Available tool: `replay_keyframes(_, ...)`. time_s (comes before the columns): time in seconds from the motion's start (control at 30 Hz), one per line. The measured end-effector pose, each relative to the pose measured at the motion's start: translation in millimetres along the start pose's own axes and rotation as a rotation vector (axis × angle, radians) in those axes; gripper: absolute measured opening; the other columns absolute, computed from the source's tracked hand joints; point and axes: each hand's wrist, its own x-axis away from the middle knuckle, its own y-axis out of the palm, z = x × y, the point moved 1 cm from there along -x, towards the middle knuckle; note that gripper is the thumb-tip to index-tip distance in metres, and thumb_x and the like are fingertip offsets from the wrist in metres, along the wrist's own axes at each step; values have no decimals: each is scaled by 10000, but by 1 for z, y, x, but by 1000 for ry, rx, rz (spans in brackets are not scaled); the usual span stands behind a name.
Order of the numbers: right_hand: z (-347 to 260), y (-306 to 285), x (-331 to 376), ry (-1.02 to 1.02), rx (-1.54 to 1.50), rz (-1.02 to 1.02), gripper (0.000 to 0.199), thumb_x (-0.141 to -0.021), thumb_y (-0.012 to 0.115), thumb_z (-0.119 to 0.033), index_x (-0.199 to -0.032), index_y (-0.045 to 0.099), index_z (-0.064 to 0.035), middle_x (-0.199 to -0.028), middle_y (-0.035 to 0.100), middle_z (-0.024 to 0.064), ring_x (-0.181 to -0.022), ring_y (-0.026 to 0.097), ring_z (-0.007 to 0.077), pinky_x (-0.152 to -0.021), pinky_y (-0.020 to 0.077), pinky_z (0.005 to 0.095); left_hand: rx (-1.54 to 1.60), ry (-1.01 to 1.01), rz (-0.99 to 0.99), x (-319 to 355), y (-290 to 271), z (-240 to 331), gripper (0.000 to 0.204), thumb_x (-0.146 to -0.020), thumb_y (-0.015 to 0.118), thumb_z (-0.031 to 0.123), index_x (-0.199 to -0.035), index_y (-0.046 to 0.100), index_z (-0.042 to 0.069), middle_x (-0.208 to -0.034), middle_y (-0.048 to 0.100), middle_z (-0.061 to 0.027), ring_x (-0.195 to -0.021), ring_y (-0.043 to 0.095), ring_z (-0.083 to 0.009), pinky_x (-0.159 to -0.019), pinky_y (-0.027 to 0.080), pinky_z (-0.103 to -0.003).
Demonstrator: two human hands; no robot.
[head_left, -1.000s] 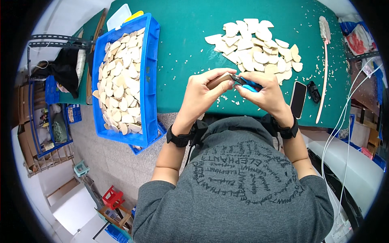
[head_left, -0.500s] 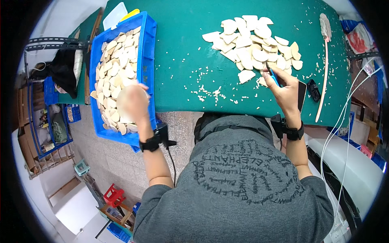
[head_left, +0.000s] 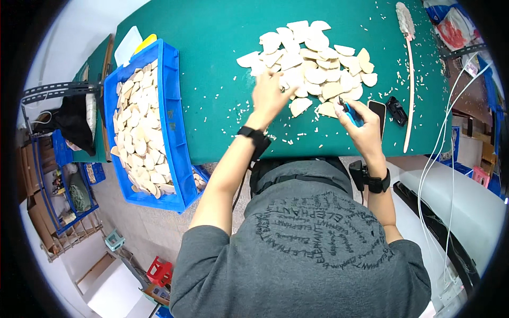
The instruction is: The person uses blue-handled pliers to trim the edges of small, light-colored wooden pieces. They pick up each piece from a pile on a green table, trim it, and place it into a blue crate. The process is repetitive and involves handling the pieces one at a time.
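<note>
A loose pile of cream-coloured, flat half-round pieces lies on the green table. My left hand hovers at the pile's near left edge, fingers spread and apparently holding nothing. At the near right of the pile, my right hand is closed around a small blue tool with a dark tip. Its exact kind is partly hidden by the fingers. To the left, a blue plastic crate is heaped with similar cream pieces.
Small pale scraps are scattered over the green table. A phone, a black object and a long pink stick with a fluffy head lie at the right. White cables hang beyond the table's right edge.
My left hand has moved right, from over the blue crate to the pile on the table. The view has shifted a little; my right hand still holds the blue tool.
</note>
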Motion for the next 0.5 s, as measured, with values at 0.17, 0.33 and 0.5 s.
replay_keyframes(0.17,3,-10,8,39,4,48,333,-778,732,-205,-1022,659,10,-831,639,94,-693,578,140,-648,470,259,-36,37,-19,-10,65,19,436,-680,787,336,-960,597,61,-1015,514,-124,-994,485,-300,-842,434,-389)
replay_keyframes(0.33,12,-8,7,64,-40,39,338,-777,731,-198,-1025,658,19,-870,656,108,-754,618,156,-705,490,264,57,67,-3,14,41,17,498,-677,811,275,-992,517,25,-957,529,-128,-923,510,-286,-800,438,-377)
replay_keyframes(0.5,8,6,-2,12,-52,3,339,-776,736,-208,-1013,659,21,-879,663,111,-761,620,156,-702,492,265,403,-275,-253,43,40,1,473,-717,768,246,-1002,495,-14,-841,609,-119,-729,603,-222,-684,484,-339)
